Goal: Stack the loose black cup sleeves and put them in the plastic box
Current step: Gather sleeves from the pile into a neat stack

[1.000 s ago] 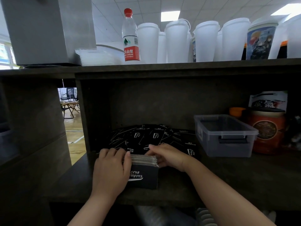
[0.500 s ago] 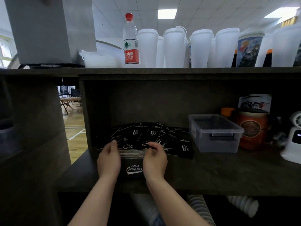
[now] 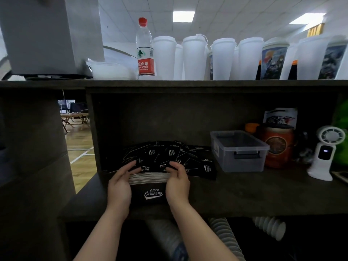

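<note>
Squared up now: a second ago, right hand (image 3: 178,182) lay across the top of the stack (image 3: 148,187) with fingers reaching toward 12 o'clock; half a second ago, already swung round to the stack's 3 o'clock side; since then, hardly any shift, both hands flanking the bundle. Likely meaning for the task: edges being tapped flush, gathering of this batch about finished, transfer not yet begun. Left hand (image 3: 120,185) clamped on the stack's 9 o'clock edge, thumb near the front face, fingertips curled over the top toward 12 o'clock; right hand mirroring it, pressed against the opposite edge, fingers hooked over the top corner. Stack standing on the shelf (image 3: 244,194) at the front edge, printed face toward the camera, pale edges of the sleeves showing on top. Still plenty of loose sleeves (image 3: 169,155) fanned out just behind it at 12 o'clock. Plastic box (image 3: 239,150) open and seemingly empty, off at 2 o'clock from the hands, well apart from the stack.
</note>
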`<move>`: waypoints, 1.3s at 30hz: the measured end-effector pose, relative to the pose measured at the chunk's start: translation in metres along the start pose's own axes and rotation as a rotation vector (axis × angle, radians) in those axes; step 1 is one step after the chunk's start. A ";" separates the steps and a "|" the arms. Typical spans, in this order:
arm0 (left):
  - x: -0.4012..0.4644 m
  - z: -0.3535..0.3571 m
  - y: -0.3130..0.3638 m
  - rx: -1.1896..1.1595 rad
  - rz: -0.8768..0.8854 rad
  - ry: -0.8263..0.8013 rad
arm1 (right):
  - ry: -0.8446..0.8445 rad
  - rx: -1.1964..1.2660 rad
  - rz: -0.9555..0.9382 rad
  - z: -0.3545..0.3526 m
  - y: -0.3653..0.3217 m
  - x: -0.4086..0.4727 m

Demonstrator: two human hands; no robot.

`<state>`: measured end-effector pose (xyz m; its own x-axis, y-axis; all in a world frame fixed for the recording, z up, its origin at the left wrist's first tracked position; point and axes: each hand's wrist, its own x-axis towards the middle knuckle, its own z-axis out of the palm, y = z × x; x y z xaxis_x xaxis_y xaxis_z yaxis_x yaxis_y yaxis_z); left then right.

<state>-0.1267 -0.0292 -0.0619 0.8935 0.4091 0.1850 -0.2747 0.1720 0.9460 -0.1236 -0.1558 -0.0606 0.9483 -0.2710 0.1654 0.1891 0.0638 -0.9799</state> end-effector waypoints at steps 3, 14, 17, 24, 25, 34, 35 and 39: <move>0.004 -0.001 -0.002 0.078 0.022 -0.025 | -0.057 0.065 0.043 -0.001 -0.001 0.002; 0.004 0.002 -0.001 0.071 -0.051 -0.009 | -0.315 0.064 0.012 -0.020 0.005 0.009; -0.001 0.005 0.003 0.134 -0.065 -0.017 | -0.177 0.119 0.027 -0.015 0.008 0.005; -0.008 0.018 -0.002 0.181 0.065 0.149 | 0.076 -0.105 -0.344 -0.019 0.003 -0.006; -0.009 0.021 0.000 0.167 0.098 0.147 | 0.044 -0.147 -0.392 -0.023 -0.001 -0.003; -0.008 0.069 -0.015 0.525 0.243 -0.142 | 0.042 -0.578 -0.665 -0.086 -0.003 0.048; -0.006 0.071 -0.020 0.570 0.237 -0.166 | 0.034 -0.598 -0.621 -0.089 0.000 0.049; -0.006 0.070 -0.025 0.604 0.247 -0.175 | -0.043 -0.816 -0.623 -0.094 0.000 0.047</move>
<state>-0.1006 -0.0988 -0.0678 0.8882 0.2124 0.4074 -0.2771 -0.4596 0.8438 -0.1030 -0.2590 -0.0631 0.7523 0.0035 0.6588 0.4355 -0.7530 -0.4933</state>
